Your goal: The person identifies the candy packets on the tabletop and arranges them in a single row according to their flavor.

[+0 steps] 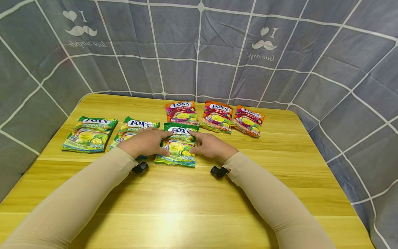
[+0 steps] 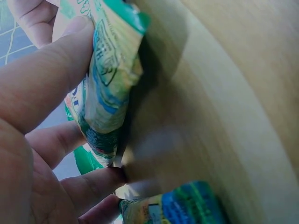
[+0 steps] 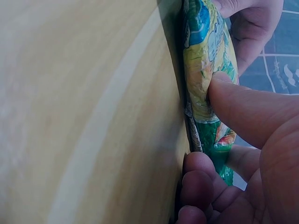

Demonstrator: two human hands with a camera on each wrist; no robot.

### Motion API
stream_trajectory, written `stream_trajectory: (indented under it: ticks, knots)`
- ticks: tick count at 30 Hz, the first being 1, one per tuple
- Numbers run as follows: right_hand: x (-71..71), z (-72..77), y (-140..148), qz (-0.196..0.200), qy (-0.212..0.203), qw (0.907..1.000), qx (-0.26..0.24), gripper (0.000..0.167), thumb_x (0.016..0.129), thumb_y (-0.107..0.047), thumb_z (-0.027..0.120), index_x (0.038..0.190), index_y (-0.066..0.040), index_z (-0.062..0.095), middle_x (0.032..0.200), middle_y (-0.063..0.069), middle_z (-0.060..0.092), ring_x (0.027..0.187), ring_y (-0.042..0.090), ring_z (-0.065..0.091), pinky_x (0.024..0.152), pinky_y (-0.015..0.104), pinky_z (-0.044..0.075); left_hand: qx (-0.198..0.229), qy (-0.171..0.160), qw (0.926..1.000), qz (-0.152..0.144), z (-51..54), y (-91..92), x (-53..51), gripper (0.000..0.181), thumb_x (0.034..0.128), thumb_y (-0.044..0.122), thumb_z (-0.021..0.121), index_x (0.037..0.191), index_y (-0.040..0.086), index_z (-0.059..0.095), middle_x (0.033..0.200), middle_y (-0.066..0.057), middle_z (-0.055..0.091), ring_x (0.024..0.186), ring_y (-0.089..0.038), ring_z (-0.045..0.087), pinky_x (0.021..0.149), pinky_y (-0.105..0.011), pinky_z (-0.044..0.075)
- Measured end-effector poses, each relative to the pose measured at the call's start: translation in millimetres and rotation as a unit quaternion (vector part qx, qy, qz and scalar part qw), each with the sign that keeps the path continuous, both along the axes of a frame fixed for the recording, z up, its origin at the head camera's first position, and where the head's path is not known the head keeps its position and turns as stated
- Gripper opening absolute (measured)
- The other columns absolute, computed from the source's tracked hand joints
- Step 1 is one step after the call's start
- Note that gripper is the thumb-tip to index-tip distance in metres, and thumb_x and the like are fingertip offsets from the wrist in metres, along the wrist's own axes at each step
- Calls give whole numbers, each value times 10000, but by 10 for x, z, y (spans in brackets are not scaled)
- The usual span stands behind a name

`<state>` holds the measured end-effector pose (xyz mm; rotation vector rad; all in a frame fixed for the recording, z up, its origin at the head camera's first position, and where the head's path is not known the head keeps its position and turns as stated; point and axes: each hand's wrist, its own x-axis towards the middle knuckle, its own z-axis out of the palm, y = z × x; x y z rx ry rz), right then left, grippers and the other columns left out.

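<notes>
A green Fox's Spring Tea candy bag [image 1: 177, 147] lies at the middle of the table between both hands. My left hand [image 1: 144, 142] grips its left side, with the thumb on the front of the bag [image 2: 107, 79] in the left wrist view. On the opposite side my right hand [image 1: 212, 146] holds the edge, its thumb pressing the bag [image 3: 201, 79] and its other fingers curled low beside the tabletop. A second green candy bag [image 1: 133, 126] is partly hidden behind the left hand. Farther left lies a third green candy bag [image 1: 90, 135].
Behind the held bag, a row of orange-and-purple Fox's Fruits bags runs rightward: one nearest the middle [image 1: 181, 113], another [image 1: 217, 117], and a third [image 1: 248, 120], tilted. The wooden table [image 1: 192, 207] ends at a grey checked curtain [image 1: 177, 41] at the back and sides.
</notes>
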<state>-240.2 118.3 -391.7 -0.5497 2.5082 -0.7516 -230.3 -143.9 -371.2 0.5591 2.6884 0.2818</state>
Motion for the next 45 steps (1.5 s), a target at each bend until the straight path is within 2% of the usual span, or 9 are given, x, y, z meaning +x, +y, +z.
stream_trajectory:
  ticks: [45]
  knots:
    - [37,11,9,-71,-37,9999,-88,841,991,-358,755,1684,-281,285,842,37,597,685,159,479,651,299,396,3,69,10000,-60,7,-24,22,887,919,537,779,1652,231,384,1662,-177,422,1555,-553,253,1231,-760,185]
